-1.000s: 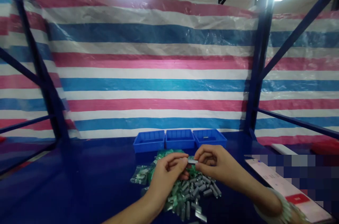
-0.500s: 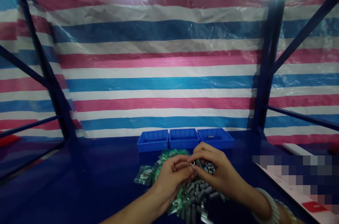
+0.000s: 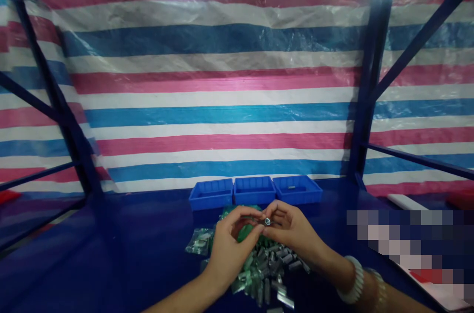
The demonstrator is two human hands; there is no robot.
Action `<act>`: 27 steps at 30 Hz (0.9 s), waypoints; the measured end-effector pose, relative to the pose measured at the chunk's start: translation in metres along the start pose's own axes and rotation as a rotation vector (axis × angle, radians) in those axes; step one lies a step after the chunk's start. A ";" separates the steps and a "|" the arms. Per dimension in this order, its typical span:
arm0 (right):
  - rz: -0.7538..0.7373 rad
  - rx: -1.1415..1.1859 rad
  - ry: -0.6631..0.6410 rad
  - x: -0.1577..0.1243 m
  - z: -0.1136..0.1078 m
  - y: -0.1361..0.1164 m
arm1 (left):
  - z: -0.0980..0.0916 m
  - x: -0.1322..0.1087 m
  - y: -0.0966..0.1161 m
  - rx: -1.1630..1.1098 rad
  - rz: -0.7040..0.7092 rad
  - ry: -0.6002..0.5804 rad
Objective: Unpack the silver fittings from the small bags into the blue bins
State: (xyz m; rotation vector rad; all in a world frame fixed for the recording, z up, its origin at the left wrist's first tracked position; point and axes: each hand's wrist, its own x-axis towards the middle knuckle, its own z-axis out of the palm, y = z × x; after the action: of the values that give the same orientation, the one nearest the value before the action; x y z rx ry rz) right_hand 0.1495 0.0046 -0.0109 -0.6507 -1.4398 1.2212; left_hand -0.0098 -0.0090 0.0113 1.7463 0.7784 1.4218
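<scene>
Above a pile of grey metal cylinders (image 3: 264,271), my two hands meet at the fingertips. Between thumb and fingers, my right hand (image 3: 296,229) pinches a small metal tube (image 3: 267,222), its round open end facing me. My left hand (image 3: 231,244) curves in from the other side, its thumb and index fingertips closed at the tube's left edge. Whether a second small part sits inside that pinch is hidden. Green plastic bags (image 3: 242,278) lie under and behind the hands, and a clear bag (image 3: 200,241) with small parts is left of them.
Three blue bins stand in a row behind the pile: a left bin (image 3: 211,204), a middle bin (image 3: 254,199) and a right bin (image 3: 298,199) with a small metal piece inside. Dark blue posts (image 3: 361,120) frame the blue tabletop (image 3: 148,244). A striped sheet (image 3: 222,115) hangs behind.
My left hand's fingers have opened into a wider arch, and the small tube now shows more clearly. The whole view has shifted slightly.
</scene>
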 end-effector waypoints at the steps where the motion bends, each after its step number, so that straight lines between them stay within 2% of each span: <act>1: -0.010 0.003 -0.001 0.000 0.000 0.000 | 0.000 0.000 -0.001 -0.002 0.001 -0.001; 4: -0.062 -0.055 0.018 0.003 -0.005 0.000 | -0.001 -0.001 -0.003 -0.015 0.002 0.030; 6: -0.133 -0.194 0.098 0.010 -0.016 -0.002 | -0.003 0.000 -0.005 -0.012 0.010 0.055; 10: -0.259 -0.657 0.406 0.035 -0.058 -0.008 | -0.006 0.001 -0.008 0.007 -0.006 0.072; 14: -0.210 -0.896 0.518 0.051 -0.099 -0.018 | -0.007 0.003 -0.010 0.033 -0.038 0.058; 17: -0.139 -1.043 0.445 0.044 -0.108 -0.025 | -0.007 0.004 -0.010 0.043 -0.053 0.054; 23: 0.052 -1.134 0.011 0.004 -0.088 -0.024 | -0.006 0.003 -0.007 0.043 -0.074 0.041; 27: 0.158 -1.167 -0.047 -0.016 -0.080 -0.011 | -0.006 0.003 -0.006 0.055 -0.080 0.042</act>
State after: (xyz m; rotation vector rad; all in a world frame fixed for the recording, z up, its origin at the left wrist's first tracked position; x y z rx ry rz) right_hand 0.2309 0.0126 -0.0157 -1.5257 -2.1217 0.3821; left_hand -0.0153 -0.0022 0.0080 1.7121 0.9076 1.3996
